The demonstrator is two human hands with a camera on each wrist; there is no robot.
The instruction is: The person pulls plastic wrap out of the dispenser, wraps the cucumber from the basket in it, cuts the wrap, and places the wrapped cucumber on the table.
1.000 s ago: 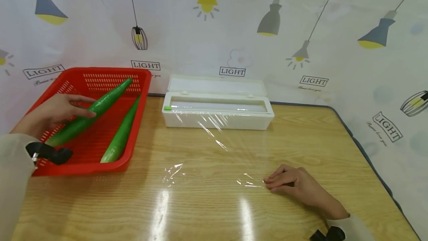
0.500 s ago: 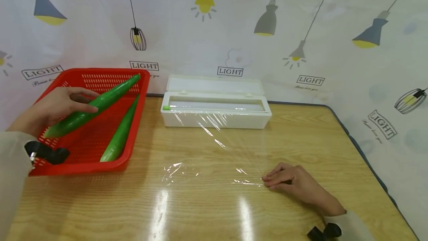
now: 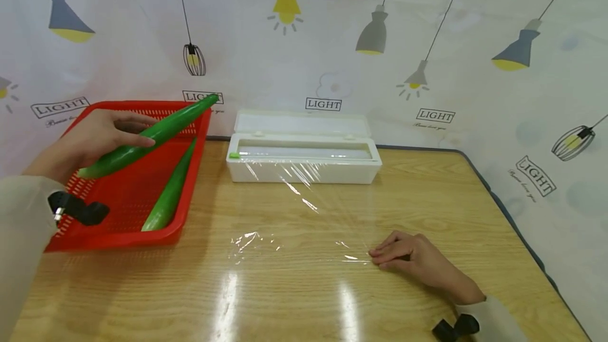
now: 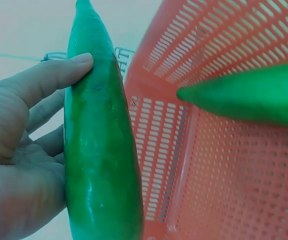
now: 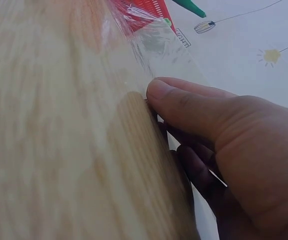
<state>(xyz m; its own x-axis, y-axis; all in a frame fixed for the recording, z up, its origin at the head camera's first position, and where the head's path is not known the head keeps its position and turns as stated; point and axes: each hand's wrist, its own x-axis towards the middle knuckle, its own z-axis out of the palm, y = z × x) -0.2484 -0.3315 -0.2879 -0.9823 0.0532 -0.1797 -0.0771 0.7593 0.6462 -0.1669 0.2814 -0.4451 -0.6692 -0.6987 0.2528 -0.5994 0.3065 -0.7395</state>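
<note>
My left hand grips a long green cucumber around its middle, tilted above the red basket, with its far tip rising past the basket's back rim. In the left wrist view the thumb lies across the cucumber. A second cucumber lies along the right side inside the red basket. My right hand pinches a corner of clear plastic wrap, which stretches over the table from a white dispenser box. In the right wrist view thumb and fingers meet at the film's edge.
The dispenser's lid stands raised at the back, and a green slider sits at its left end. Behind the wooden table hangs a lamp-patterned wall covering. Black camera mounts sit on both wrists.
My left hand has lifted the cucumber up and to the right, its tip passing from inside the basket to over the back rim. My right hand stays at the film's corner.
</note>
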